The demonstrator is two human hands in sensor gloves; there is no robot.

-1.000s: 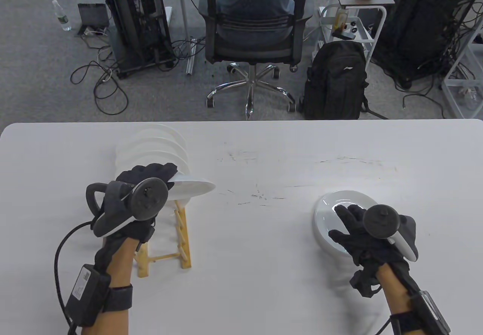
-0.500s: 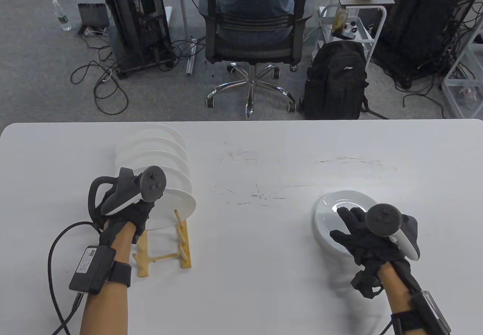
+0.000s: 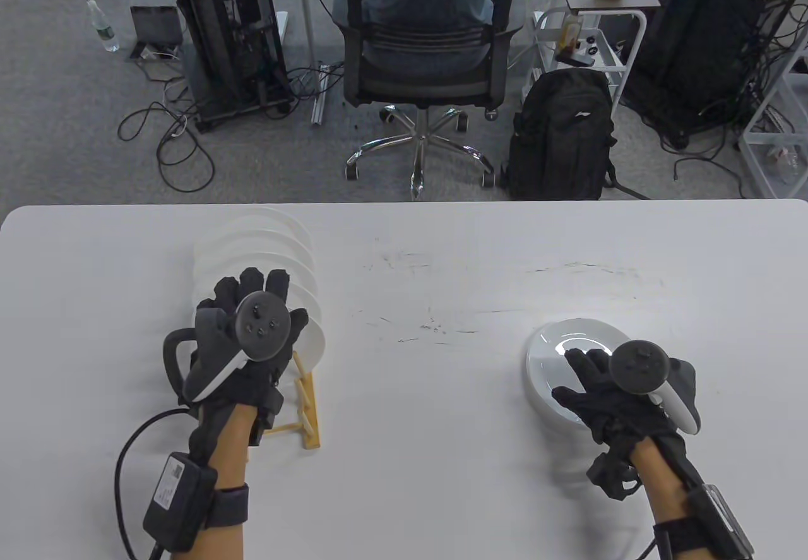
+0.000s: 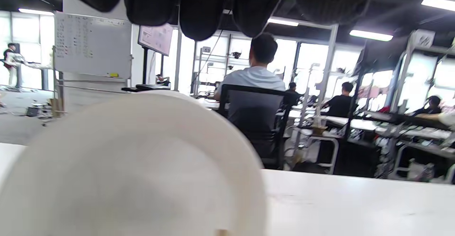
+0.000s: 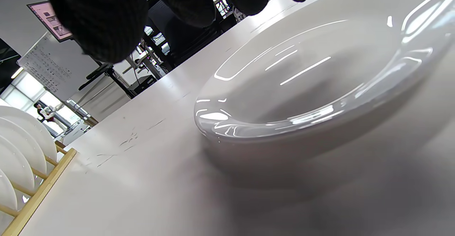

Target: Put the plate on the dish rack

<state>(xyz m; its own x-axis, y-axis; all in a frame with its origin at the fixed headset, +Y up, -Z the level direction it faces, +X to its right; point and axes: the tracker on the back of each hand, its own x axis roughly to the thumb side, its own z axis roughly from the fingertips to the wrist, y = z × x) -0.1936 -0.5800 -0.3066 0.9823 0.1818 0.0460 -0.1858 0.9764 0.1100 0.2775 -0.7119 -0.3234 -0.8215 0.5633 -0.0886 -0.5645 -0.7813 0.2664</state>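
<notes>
On the left part of the white table (image 3: pixel 442 459) stands a light wooden dish rack (image 3: pixel 307 405) carrying a row of upright white round plates (image 3: pixel 265 238) that runs from far to near. The nearest white plate in that row (image 3: pixel 314 345) stands on edge in the rack; in the left wrist view it fills the lower left as a pale disc (image 4: pixel 135 172). The left hand (image 3: pixel 246 333), in a black sensor glove with a round tracker on its back, hovers over the near end of the row with its fingers spread and straight, gripping nothing; in the left wrist view its fingertips (image 4: pixel 202 12) hang free above the plate's rim. Well apart, on the right side of the table, a glossy white shallow plate (image 3: pixel 568 345) lies flat on the tabletop. The right hand (image 3: pixel 606 389) is laid over that plate's near side with fingers (image 3: pixel 577 364) stretched out and slightly splayed; whether they press on the plate or float just above it cannot be told. In the right wrist view the fingertips (image 5: pixel 99 22) hang above the shiny plate (image 5: pixel 320 72), and the rack's wooden rail (image 5: pixel 39 189) shows at the left.
</notes>
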